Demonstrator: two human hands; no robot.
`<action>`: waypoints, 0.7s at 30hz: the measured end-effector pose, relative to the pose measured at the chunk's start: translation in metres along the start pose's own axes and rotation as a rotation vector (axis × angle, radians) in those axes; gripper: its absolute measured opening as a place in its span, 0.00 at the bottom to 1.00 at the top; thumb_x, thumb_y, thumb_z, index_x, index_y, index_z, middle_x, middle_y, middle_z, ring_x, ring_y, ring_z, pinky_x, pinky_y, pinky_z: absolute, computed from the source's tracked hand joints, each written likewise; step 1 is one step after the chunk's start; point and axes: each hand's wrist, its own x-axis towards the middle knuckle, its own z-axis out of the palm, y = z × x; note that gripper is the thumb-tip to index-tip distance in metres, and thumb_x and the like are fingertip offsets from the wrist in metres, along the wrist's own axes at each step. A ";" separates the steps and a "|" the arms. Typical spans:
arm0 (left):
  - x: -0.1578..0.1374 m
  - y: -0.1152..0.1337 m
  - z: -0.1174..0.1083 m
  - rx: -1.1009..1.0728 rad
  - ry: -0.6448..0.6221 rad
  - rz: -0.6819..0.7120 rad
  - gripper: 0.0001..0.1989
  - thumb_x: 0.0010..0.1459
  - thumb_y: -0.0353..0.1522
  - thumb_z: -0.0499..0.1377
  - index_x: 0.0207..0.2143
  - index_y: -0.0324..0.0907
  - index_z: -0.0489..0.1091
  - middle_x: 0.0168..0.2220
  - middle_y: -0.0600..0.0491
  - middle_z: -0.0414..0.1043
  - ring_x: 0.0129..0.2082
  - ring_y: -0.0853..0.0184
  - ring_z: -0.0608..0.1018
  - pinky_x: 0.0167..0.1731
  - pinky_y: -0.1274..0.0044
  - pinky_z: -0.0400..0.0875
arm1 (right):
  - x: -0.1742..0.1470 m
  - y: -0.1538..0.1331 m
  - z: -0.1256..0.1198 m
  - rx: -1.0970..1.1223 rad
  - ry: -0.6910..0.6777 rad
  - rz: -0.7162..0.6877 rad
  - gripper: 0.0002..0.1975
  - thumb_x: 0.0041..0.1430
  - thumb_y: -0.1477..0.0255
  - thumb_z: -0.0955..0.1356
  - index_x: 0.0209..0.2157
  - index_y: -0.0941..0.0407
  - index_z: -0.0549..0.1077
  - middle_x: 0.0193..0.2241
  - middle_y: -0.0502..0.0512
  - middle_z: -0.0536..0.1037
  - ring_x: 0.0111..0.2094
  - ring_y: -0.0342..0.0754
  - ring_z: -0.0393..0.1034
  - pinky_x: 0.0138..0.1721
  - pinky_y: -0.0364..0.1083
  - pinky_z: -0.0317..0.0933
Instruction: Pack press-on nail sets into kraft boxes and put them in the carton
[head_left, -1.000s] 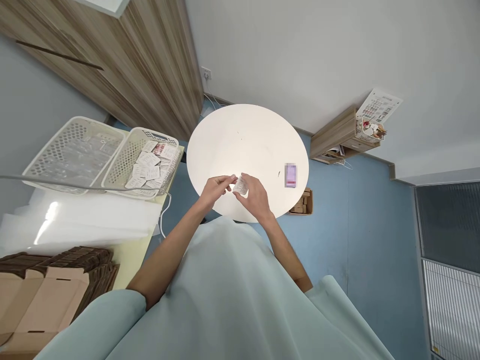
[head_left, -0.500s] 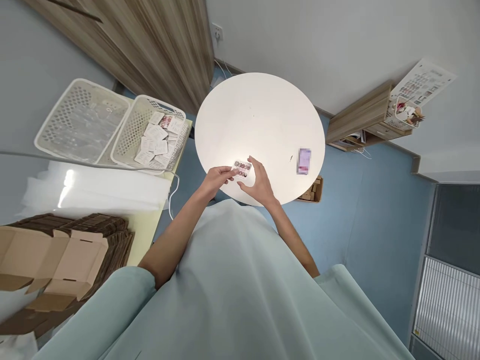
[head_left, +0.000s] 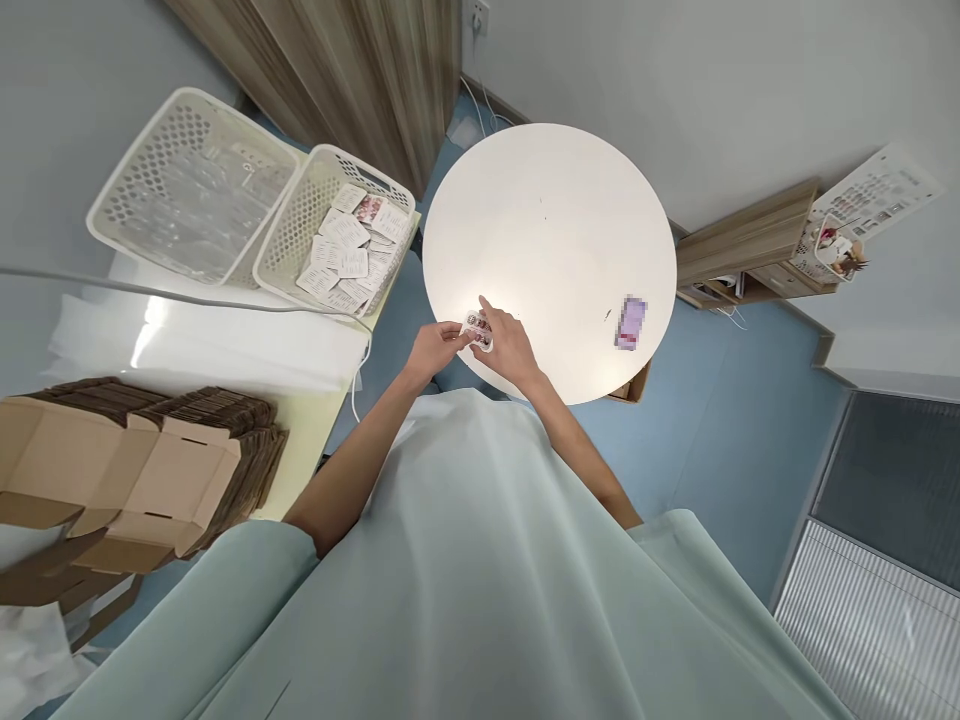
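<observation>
A small white card [head_left: 474, 322] with rows of round dark-red and black shapes is held over the near left edge of the round white table. My left hand [head_left: 435, 350] pinches it from the left, thumb on top. From the right, my right hand [head_left: 510, 345] closes around its other side, thumb at the lower edge and fingers along the upper edge. The right fingers cover part of the card, so their exact contact is partly hidden.
The round white table [head_left: 555, 220] carries a blurred purple item [head_left: 631, 322] at right. On the left, a basket [head_left: 281, 235] holds white cards, beside another basket [head_left: 135, 215] of clear plastic pieces. Flattened cardboard boxes [head_left: 172, 470] are stacked nearer. An open carton [head_left: 640, 385] sits below the table.
My right hand has come in from beside the card and closed on its right side. My left hand keeps its hold. The whole view has turned and shifted slightly.
</observation>
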 end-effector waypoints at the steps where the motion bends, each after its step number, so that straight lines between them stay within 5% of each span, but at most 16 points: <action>1: 0.001 -0.005 -0.005 0.008 0.015 -0.015 0.27 0.50 0.52 0.75 0.42 0.42 0.83 0.46 0.43 0.85 0.47 0.51 0.84 0.47 0.68 0.76 | 0.002 0.000 0.006 -0.010 -0.018 0.007 0.44 0.68 0.68 0.70 0.80 0.51 0.51 0.63 0.65 0.76 0.63 0.64 0.70 0.65 0.63 0.66; 8: 0.003 -0.036 -0.044 0.043 0.126 -0.098 0.27 0.62 0.42 0.67 0.59 0.38 0.77 0.60 0.37 0.80 0.59 0.50 0.81 0.60 0.63 0.73 | 0.011 -0.008 0.022 -0.078 -0.036 0.096 0.45 0.66 0.68 0.73 0.79 0.54 0.53 0.72 0.70 0.65 0.72 0.66 0.61 0.69 0.64 0.62; 21: 0.003 -0.038 -0.118 0.008 0.305 0.063 0.25 0.65 0.38 0.62 0.62 0.42 0.72 0.61 0.42 0.78 0.58 0.55 0.81 0.58 0.63 0.77 | 0.042 -0.088 0.012 -0.224 0.018 0.074 0.41 0.68 0.68 0.70 0.78 0.52 0.54 0.72 0.67 0.66 0.73 0.65 0.59 0.71 0.67 0.60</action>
